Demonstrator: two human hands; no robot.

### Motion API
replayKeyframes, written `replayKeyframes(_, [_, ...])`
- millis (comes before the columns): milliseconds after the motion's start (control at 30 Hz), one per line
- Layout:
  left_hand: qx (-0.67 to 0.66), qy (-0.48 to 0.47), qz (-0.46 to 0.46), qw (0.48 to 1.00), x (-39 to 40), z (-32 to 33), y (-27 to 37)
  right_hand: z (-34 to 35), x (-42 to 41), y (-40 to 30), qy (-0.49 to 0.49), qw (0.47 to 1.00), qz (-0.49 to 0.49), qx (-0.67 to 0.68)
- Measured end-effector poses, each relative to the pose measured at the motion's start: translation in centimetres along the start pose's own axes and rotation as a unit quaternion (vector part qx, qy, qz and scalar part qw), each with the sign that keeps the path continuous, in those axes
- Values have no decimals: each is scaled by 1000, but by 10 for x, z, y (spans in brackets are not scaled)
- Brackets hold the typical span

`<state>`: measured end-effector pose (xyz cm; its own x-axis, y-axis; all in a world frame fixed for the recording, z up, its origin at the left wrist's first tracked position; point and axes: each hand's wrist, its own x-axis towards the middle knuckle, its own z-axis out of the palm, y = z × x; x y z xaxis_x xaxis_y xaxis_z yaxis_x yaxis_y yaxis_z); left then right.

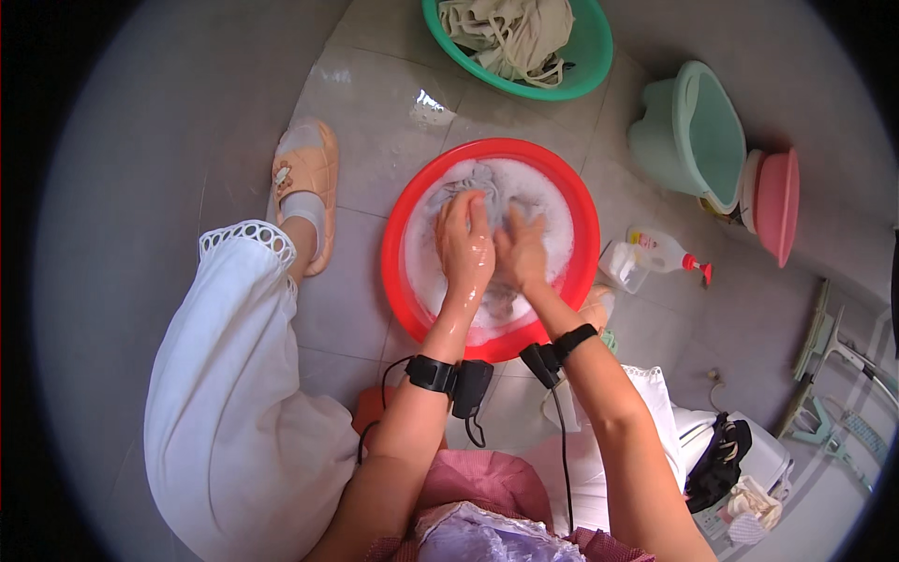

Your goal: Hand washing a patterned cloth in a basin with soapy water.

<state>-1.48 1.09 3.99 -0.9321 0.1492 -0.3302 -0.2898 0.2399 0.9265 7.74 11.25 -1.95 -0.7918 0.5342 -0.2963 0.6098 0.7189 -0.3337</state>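
Note:
A red plastic basin filled with white suds stands on the floor before me. Soaked grey cloth lies in the foam near its far side. My left hand, wet and with bent fingers, is over the cloth in the middle of the basin. Just right of it, my right hand is blurred, its fingers among the suds and cloth. Whether either hand grips the cloth is hidden by the hands and foam. Both forearms wear black straps with small cabled devices.
A green basin with beige clothes stands beyond. At right are a pale green tub, a pink basin, a pump bottle and a clear plastic container. Mops lean farther right. The tiled floor has wet patches.

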Motion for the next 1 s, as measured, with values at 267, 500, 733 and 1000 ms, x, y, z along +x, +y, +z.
replayKeyframes(267, [-149,42,-296,943,-18,-6,-73,21,1,-21,-149,984,65,-75])
replayKeyframes(500, [-105,32,-303,947,-15,-16,-64,-3,6,-34,-12,992,110,-63])
replayKeyframes(733, [-341,-152,-464,803,1,-14,-81,-5,-12,-37,-38,983,-114,140])
replayKeyframes(1000, [-158,-237,-45,957,-39,-57,-57,-71,-50,-105,-241,939,-79,233])
